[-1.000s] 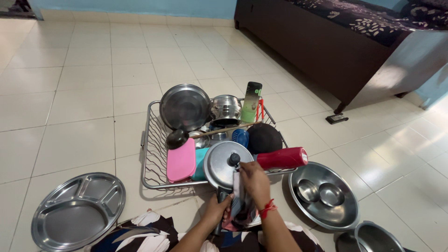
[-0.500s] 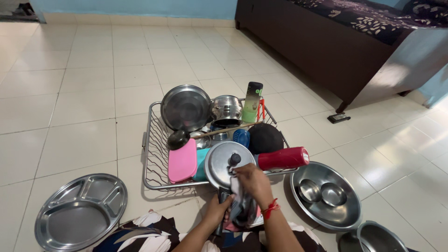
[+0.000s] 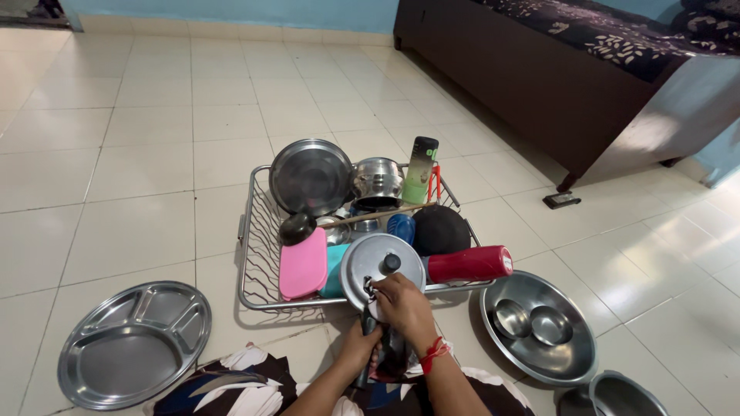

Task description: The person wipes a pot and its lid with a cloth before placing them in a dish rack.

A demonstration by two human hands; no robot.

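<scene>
Polished metal, glossy plastic and soft cloth on shiny floor tiles

A steel pressure-cooker lid [image 3: 381,266] with a brushed, satin sheen and a black plastic knob is seen beside a soft patterned cloth [image 3: 389,356]. The wire basket [image 3: 258,254] is made of thin bright metal. A mirror-like round plate [image 3: 310,176] and a glossy pot [image 3: 377,181] are shown, along with smooth pink plastic [image 3: 301,264], a shiny red plastic bottle [image 3: 469,263] and a pale wooden stick [image 3: 378,214]. The compartment tray [image 3: 132,344] and wide bowl [image 3: 537,323] are of polished steel; the floor tiles [image 3: 139,154] appear glazed and reflective.
</scene>
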